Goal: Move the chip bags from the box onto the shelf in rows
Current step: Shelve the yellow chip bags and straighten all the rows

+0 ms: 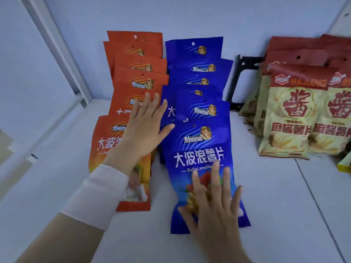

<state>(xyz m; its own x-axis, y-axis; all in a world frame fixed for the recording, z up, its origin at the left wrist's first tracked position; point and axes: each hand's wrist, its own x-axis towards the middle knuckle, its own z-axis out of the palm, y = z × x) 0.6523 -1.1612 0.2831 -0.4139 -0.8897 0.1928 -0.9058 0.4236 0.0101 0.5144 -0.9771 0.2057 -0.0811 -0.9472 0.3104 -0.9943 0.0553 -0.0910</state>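
Observation:
Several orange chip bags (136,73) lie overlapped in a row running toward the back of the white shelf (284,205). Right beside them runs a row of several blue chip bags (197,76). My left hand (141,128) lies flat with spread fingers over the front orange bags, its thumb reaching the blue row. My right hand (214,202) presses flat with straight fingers on the lower half of the front blue bag (199,149). The box is out of view.
Cream-and-red chip bags (292,118) stand stacked at the right, with a black metal bracket (239,78) behind them. A yellow package edge (344,167) shows at the far right. A white upright post (62,52) bounds the shelf on the left.

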